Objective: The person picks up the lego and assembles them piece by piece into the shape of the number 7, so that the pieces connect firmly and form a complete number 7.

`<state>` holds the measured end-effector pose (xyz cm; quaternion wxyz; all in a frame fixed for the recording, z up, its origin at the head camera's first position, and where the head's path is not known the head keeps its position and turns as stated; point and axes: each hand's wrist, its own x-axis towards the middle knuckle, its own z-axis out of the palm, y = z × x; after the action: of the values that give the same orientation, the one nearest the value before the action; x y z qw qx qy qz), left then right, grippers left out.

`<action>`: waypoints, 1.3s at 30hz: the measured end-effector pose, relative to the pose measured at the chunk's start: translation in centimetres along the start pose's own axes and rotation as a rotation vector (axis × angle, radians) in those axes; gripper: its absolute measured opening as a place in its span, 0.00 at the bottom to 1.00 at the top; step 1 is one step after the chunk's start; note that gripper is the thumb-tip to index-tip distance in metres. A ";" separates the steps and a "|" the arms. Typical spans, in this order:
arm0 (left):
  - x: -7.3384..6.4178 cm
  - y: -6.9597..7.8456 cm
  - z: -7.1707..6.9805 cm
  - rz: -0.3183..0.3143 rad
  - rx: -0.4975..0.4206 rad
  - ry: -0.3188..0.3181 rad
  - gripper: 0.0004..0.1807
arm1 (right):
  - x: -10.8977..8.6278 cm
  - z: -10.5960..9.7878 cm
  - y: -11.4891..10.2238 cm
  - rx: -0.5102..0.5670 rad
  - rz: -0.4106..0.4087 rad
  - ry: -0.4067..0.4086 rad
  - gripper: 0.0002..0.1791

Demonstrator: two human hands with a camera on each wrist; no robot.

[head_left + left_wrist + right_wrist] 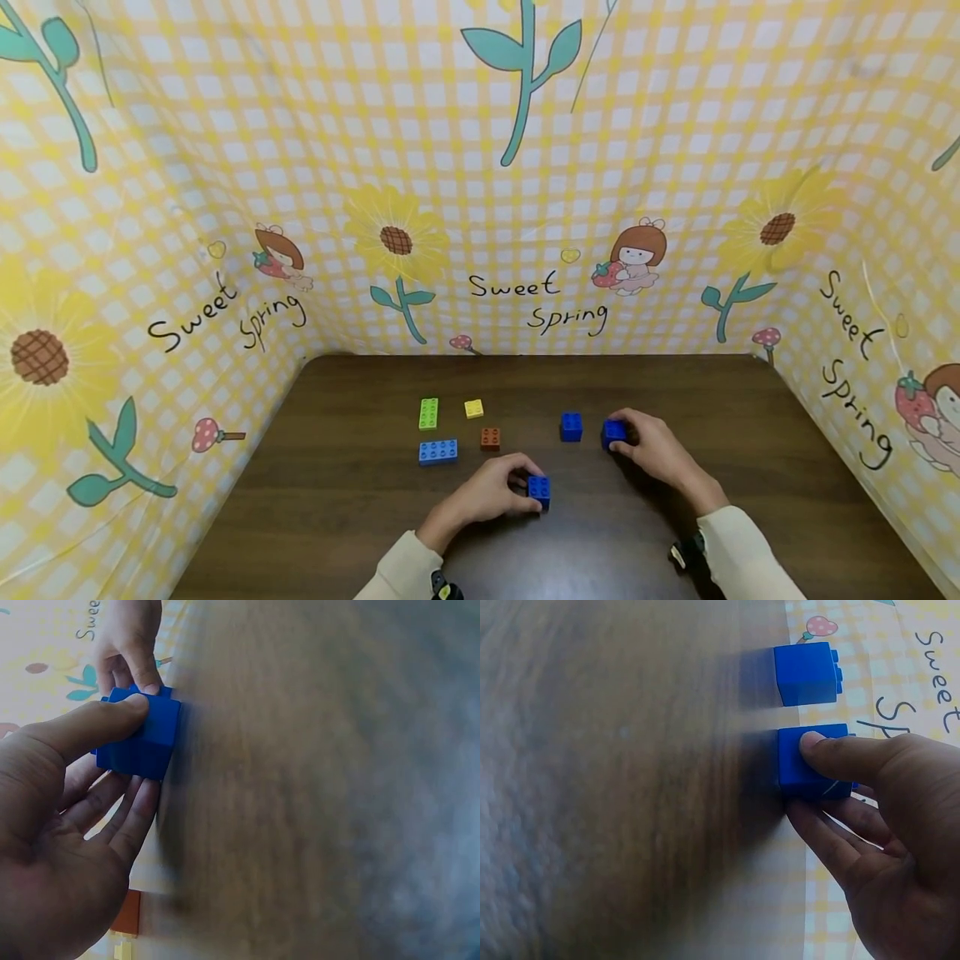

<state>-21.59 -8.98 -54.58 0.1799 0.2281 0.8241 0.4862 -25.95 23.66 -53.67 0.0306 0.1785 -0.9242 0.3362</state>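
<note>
My left hand (491, 492) pinches a dark blue toy brick (538, 492) between thumb and fingers, low over the table at its near middle. Farther right, my right hand (660, 450) grips a second dark blue brick (612, 434), its thumb (817, 742) on the near side. Just left of that one stands a third dark blue brick (572, 427), studs up, which neither hand touches. In the left wrist view the held brick (142, 739) has the thumb on one face and fingers under the opposite one. The right wrist view shows two blue bricks side by side, one held.
To the left lie a light blue long brick (438, 452), a green long brick (428, 413), a yellow brick (474, 408) and a brown brick (491, 439). The dark wooden table (337, 517) is bounded by a checked cloth (525, 208) at the back and sides.
</note>
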 end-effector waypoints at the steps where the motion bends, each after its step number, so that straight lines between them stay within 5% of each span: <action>1: 0.0 0.0 0.0 0.004 0.004 -0.001 0.17 | 0.0 0.0 0.0 0.000 0.003 0.000 0.19; 13: 0.0 -0.1 0.1 0.000 -0.023 -0.002 0.17 | -0.2 -0.2 -0.4 0.065 0.044 -0.031 0.18; 39: 0.2 -0.1 0.0 -0.003 -0.004 -0.006 0.17 | -1.2 -2.2 -4.5 0.037 -0.075 -0.019 0.19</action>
<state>-21.76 -8.93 -54.72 0.1836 0.2280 0.8230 0.4868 -23.41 22.24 -49.49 0.0310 0.2166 -0.9109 0.3499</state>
